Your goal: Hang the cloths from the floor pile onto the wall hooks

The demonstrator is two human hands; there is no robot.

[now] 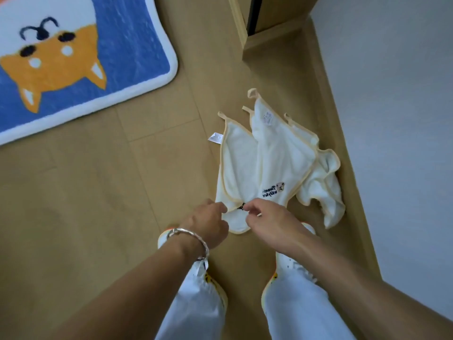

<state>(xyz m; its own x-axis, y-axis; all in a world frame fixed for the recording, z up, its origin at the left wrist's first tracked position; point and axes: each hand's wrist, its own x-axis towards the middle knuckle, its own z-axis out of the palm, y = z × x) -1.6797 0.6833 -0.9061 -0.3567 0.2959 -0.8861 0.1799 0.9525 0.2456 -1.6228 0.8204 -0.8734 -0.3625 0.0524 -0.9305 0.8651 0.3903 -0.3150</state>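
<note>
A pile of cream cloths (277, 158) with pale orange trim lies fanned out on the wooden floor (98, 192), their hanging loops pointing away from me. The top cloth (284, 153) carries a small printed logo. My left hand (208, 224), with a silver bracelet on the wrist, hovers at the pile's near edge with curled fingers, holding nothing that I can see. Beside it, my right hand (267, 222) has its fingertips pinched together at the near edge of the top cloth. No wall hooks are in view.
A blue rug with an orange dog face (73, 57) lies at the upper left. A grey wall (404, 119) runs along the right, close to the pile. A wooden door frame (247, 25) stands at the top. My feet and white trousers (294, 310) are just below the pile.
</note>
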